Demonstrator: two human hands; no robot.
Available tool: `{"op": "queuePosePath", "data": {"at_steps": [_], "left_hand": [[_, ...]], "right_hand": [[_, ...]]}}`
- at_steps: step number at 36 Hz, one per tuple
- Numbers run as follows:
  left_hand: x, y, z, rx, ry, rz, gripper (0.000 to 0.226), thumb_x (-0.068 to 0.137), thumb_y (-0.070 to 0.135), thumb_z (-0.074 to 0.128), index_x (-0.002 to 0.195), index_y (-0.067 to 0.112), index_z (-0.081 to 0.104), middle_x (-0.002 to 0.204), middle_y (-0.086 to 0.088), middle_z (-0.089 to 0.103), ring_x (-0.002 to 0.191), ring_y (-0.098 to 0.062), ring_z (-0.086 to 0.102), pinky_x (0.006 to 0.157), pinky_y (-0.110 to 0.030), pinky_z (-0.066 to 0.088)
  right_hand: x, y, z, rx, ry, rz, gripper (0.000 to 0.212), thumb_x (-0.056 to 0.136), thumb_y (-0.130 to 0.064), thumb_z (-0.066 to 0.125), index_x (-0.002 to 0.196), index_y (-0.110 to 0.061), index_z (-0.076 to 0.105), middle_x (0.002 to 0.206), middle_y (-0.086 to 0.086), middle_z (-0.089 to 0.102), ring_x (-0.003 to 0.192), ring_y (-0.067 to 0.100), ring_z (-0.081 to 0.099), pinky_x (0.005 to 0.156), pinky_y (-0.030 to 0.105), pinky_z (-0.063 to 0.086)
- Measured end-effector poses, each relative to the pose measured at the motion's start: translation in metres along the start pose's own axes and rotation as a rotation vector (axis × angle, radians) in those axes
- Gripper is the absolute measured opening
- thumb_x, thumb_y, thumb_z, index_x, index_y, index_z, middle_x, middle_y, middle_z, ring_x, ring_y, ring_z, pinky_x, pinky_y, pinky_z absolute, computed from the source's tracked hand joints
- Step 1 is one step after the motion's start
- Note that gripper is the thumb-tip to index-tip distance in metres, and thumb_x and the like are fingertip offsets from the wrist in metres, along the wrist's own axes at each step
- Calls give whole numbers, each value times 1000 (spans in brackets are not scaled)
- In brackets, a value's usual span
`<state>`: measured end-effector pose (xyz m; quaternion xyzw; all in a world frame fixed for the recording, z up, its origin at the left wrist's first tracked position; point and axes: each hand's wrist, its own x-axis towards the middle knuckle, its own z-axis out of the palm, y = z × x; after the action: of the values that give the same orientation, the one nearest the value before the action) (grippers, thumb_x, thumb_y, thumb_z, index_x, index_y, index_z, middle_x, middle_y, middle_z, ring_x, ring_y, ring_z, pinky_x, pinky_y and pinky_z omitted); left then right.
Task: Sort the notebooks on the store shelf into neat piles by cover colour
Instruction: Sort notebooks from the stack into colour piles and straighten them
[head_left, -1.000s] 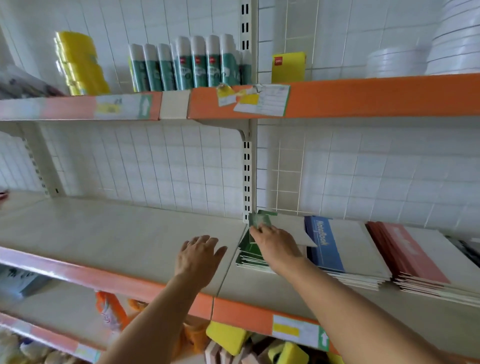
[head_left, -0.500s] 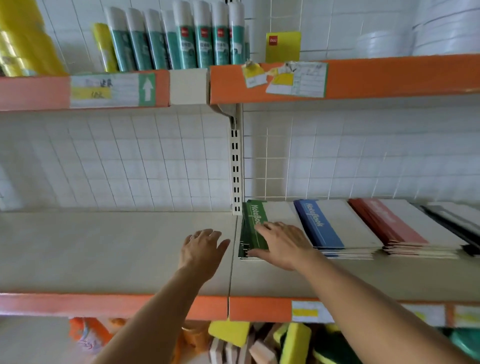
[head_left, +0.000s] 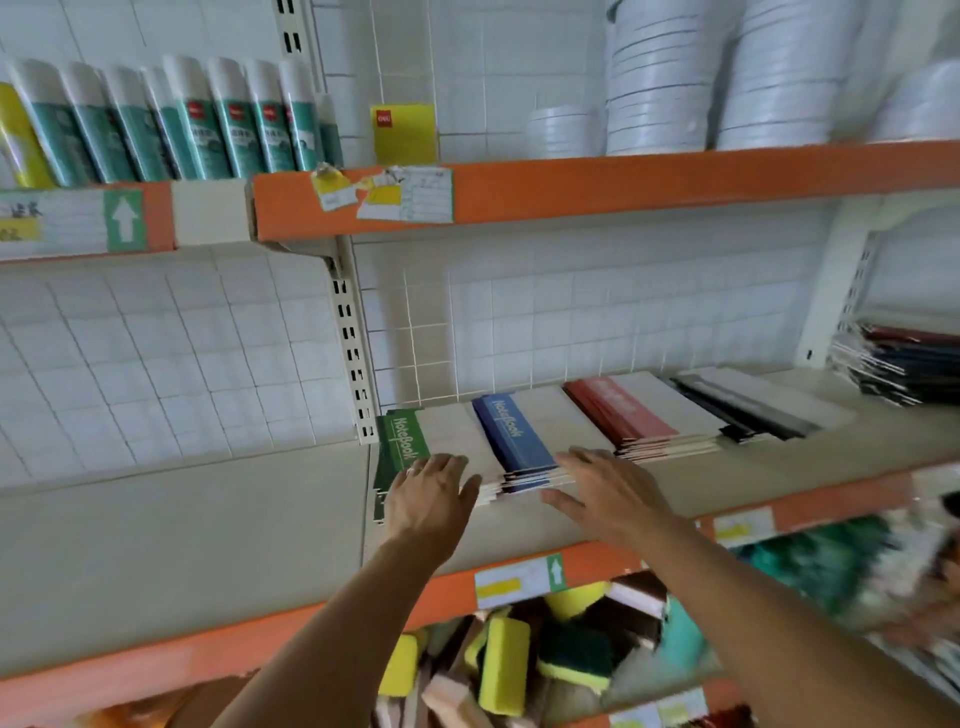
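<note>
A long shelf (head_left: 182, 545) with an orange edge carries four notebook piles side by side: green pile (head_left: 400, 447), blue pile (head_left: 517, 441), red pile (head_left: 623, 410) and black pile (head_left: 748, 405). A mixed stack (head_left: 898, 369) sits further right, partly cut off. Sponges (head_left: 504, 660) crowd the bin below. The left hand (head_left: 428, 499) lies over the green pile's front edge, fingers straight. The right hand (head_left: 608, 493), fingers spread and holding nothing, is at the blue pile's near corner; contact is unclear.

The left hand (head_left: 426, 499) has moved onto the green notebook pile (head_left: 402, 447); the right hand (head_left: 602, 493) has left that pile for the blue pile's (head_left: 519, 436) front edge.
</note>
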<state>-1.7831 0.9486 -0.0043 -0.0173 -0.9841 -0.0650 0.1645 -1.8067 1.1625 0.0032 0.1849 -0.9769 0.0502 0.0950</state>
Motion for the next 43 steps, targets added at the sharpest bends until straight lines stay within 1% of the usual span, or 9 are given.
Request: {"op": "queuePosePath", "data": {"at_steps": [4,13,19,24,25,27,29,38,43], "left_hand": [[-1,45,2,-10,-20,68,41,100,45,32,133,28,50,138,8,50,128,-15,43,101,-28,31],[-20,174,27,-52,-90,164,42,100,47,31,135,30,47,142,7,46,131,-15,39,105,-28,27],[-35,264,38,-69,-108,238,41,100,46,32,134,29,49,143,7,44,132,-15,37,106,-27,26],[-39,328,51,-51,-123,281,39,99,46,34,131,29,50,138,8,48,129,-15,40,103,-28,30],[-40,340,53,-48,-124,294,38,99,46,34,129,29,50,136,8,49,128,-16,42,102,-28,30],[-41,363,56,-46,-123,324,37,99,46,33,126,28,52,134,7,51,126,-16,43,101,-29,31],[-39,385,59,-52,-121,348,38,99,46,32,126,28,52,134,7,51,126,-16,43,101,-30,31],[-12,470,81,-121,-182,437,43,101,46,30,133,25,49,140,6,46,131,-16,37,106,-31,28],[22,504,97,-136,-156,454,42,101,46,29,133,28,49,139,7,46,130,-15,38,106,-31,29]], "right_hand": [[-34,44,-11,19,8,95,62,93,-63,35,144,-28,36,150,-4,36,132,19,40,102,31,35],[-127,152,-29,-25,-25,211,62,95,-59,34,144,-21,35,147,1,41,131,20,43,105,32,37],[-186,223,-44,-7,-21,281,65,94,-62,30,147,-24,34,150,-4,38,134,16,39,105,28,33],[-224,278,-51,-56,-23,339,98,76,-84,2,147,-24,34,150,-6,38,134,13,40,102,28,36],[-231,288,-52,-52,-24,357,96,78,-82,3,147,-24,33,151,-7,37,134,13,40,102,27,36],[-244,306,-55,-46,-26,381,72,92,-68,20,148,-25,31,151,-8,36,134,12,39,103,27,35],[-254,323,-58,-46,-31,405,62,96,-59,29,148,-27,30,152,-8,35,136,12,37,104,26,33],[-272,399,-70,-65,13,499,58,96,-58,34,144,-26,35,143,-6,46,126,13,48,97,27,39],[-258,444,-77,-100,20,537,59,96,-59,33,146,-28,33,145,-6,44,130,12,43,100,26,36]]}}
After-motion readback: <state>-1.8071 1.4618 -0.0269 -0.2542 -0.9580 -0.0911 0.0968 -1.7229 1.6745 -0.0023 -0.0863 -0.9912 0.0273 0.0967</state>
